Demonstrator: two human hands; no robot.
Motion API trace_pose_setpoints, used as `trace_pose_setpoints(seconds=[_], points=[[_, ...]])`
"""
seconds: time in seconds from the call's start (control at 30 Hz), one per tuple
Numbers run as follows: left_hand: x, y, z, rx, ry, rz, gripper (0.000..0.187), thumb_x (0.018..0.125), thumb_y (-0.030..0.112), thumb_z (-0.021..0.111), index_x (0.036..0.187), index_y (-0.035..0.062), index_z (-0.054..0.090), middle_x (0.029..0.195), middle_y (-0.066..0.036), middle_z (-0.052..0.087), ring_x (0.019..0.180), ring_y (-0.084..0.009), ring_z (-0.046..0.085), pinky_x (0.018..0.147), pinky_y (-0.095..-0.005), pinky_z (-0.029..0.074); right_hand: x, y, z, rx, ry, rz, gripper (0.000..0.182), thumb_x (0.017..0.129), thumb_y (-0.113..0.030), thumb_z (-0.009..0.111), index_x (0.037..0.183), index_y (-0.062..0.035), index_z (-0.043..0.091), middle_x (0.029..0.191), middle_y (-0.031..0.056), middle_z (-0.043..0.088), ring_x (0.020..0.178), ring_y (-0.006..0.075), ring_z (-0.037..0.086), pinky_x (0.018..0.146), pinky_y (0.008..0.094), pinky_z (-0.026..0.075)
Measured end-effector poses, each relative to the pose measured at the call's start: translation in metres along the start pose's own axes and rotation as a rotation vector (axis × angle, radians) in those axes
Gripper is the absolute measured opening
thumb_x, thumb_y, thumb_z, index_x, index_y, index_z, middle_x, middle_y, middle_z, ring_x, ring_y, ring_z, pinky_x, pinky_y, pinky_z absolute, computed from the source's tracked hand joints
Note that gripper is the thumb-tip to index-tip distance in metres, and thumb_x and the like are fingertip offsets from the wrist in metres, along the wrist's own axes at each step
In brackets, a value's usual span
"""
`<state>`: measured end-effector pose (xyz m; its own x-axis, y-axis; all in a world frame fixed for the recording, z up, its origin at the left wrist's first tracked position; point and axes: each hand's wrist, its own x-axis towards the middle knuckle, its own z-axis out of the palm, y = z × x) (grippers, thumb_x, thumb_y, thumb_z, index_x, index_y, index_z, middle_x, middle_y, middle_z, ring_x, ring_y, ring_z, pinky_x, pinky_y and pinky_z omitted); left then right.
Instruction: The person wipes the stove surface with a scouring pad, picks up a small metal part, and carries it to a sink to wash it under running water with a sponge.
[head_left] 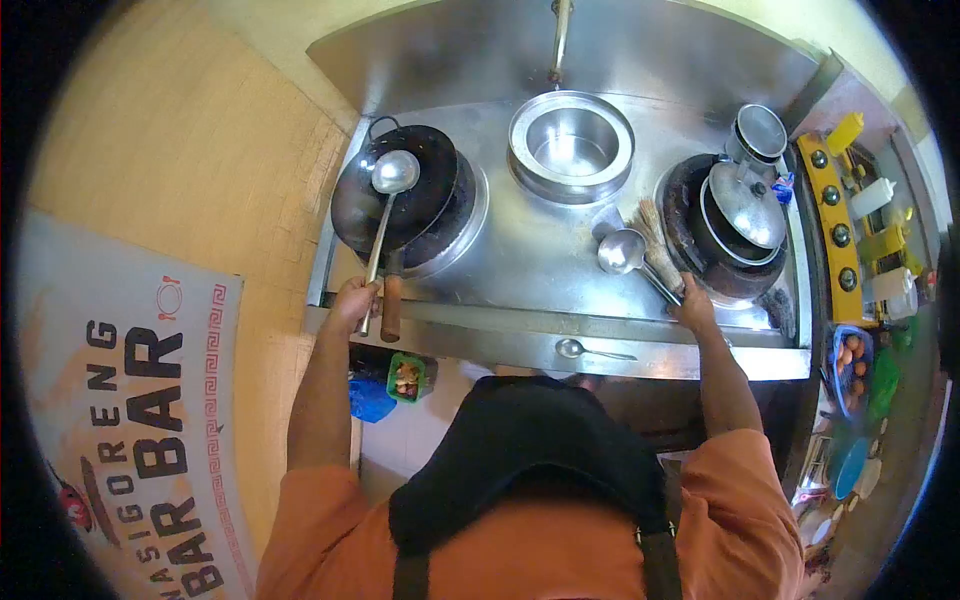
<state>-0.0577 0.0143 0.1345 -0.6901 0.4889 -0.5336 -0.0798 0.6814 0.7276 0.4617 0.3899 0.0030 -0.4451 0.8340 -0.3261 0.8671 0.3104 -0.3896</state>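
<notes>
My left hand (357, 303) is closed around the handle of a long steel ladle (395, 173), whose bowl rests in or over the dark wok (428, 180) on the left burner. The wok's wooden handle (392, 308) is just beside that hand. On the right, my right hand (694, 303) is closed at the handle ends of a second ladle (621, 251) and a bamboo brush (655, 240); the exact grip is partly hidden. A flat metal spatula (606, 220) lies behind that ladle's bowl.
A round steel pot (571, 147) sits at the back centre. The right burner holds a lidded pan (745, 206) with another pot (760, 133) behind. A spoon (590, 349) lies on the front ledge. Eggs in a blue basket (851, 368) and squeeze bottles (872, 198) are far right.
</notes>
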Motion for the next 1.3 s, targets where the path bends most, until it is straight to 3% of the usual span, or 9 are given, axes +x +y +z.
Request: trace_pose_setpoints(seconds=[0.23,0.33,0.4,0.53,0.73,0.9,1.07,1.17,1.3], points=[[-0.033,0.006,-0.016,0.251,0.153,0.141,0.017,0.09,0.017,0.057,0.092,0.0006,0.054,0.058,-0.005,0.051,0.044,-0.0126,0.048,0.04,-0.0295,0.04,-0.019,-0.024,-0.02,-0.053,0.09,-0.121,0.092,0.065,-0.007,0.073,0.141,-0.0295,0.026,0.133,0.0212,0.042,0.11,0.041,0.053,0.089,0.0448,0.047],[-0.06,0.021,-0.019,0.457,0.319,0.162,0.024,0.087,0.017,0.058,0.101,-0.0023,0.054,0.067,-0.013,0.058,0.057,-0.022,0.059,0.052,-0.0354,0.048,-0.011,-0.023,-0.01,-0.239,0.22,-0.252,0.087,0.069,-0.003,0.066,0.142,-0.0293,0.025,0.136,0.0202,0.038,0.113,0.0414,0.05,0.091,0.0447,0.046],[-0.065,0.024,-0.024,0.765,0.47,0.642,0.036,0.084,0.015,0.059,0.114,-0.0031,0.052,0.087,-0.023,0.062,0.081,-0.0347,0.063,0.073,-0.041,0.05,-0.003,-0.026,-0.002,-0.337,0.311,-0.329,0.084,0.072,-0.002,0.062,0.142,-0.0278,0.025,0.134,0.0199,0.039,0.113,0.0411,0.049,0.092,0.0447,0.045],[-0.075,0.07,0.011,0.782,0.309,0.477,0.043,0.081,0.013,0.059,0.12,-0.0028,0.05,0.106,-0.027,0.059,0.101,-0.0412,0.057,0.088,-0.0423,0.045,0.014,-0.04,0.012,-0.264,0.159,-0.15,0.077,0.075,-0.008,0.06,0.142,-0.0211,0.025,0.121,0.0197,0.045,0.108,0.0401,0.05,0.092,0.045,0.045],[-0.046,0.103,0.103,0.659,0.222,0.819,0.038,0.08,0.01,0.057,0.117,0.0013,0.052,0.102,-0.025,0.06,0.097,-0.0421,0.057,0.085,-0.0435,0.045,0.012,-0.069,-0.005,-0.313,0.085,-0.055,0.079,0.071,-0.014,0.069,0.138,-0.0186,0.028,0.117,0.0207,0.048,0.108,0.0392,0.052,0.088,0.0446,0.049],[-0.03,0.139,0.168,0.532,0.006,0.63,0.031,0.08,0.009,0.059,0.109,-0.0003,0.056,0.099,-0.022,0.062,0.096,-0.0385,0.059,0.085,-0.0421,0.045,0.033,-0.063,0.003,-0.232,0.047,-0.038,0.097,0.061,-0.022,0.08,0.14,-0.0202,0.023,0.12,0.0191,0.048,0.113,0.0368,0.051,0.09,0.045,0.047],[-0.003,0.149,0.21,0.384,-0.184,0.392,0.022,0.084,0.012,0.058,0.102,0.0001,0.059,0.06,-0.006,0.057,0.046,-0.0132,0.053,0.044,-0.0317,0.043,0.032,-0.066,0.002,-0.198,0.064,0.029,0.094,0.062,-0.017,0.077,0.139,-0.0227,0.023,0.121,0.0195,0.049,0.114,0.0385,0.05,0.092,0.0459,0.046],[0.0,0.156,0.226,0.368,-0.212,0.319,0.022,0.085,0.013,0.057,0.102,-0.0001,0.059,0.061,-0.007,0.058,0.047,-0.0146,0.054,0.045,-0.0321,0.044,0.041,-0.074,-0.004,-0.168,-0.058,0.05,0.091,0.063,-0.014,0.075,0.139,-0.0228,0.025,0.12,0.0218,0.049,0.112,0.0401,0.051,0.091,0.0451,0.047],[0.017,0.157,0.24,0.386,-0.228,0.281,0.02,0.083,0.013,0.056,0.097,-0.0015,0.059,0.06,-0.008,0.058,0.048,-0.0159,0.055,0.045,-0.0323,0.044,0.051,-0.067,0.01,-0.094,0.039,-0.042,0.068,0.074,-0.008,0.063,0.133,-0.0216,0.034,0.108,0.0248,0.054,0.1,0.0404,0.059,0.085,0.046,0.05]])
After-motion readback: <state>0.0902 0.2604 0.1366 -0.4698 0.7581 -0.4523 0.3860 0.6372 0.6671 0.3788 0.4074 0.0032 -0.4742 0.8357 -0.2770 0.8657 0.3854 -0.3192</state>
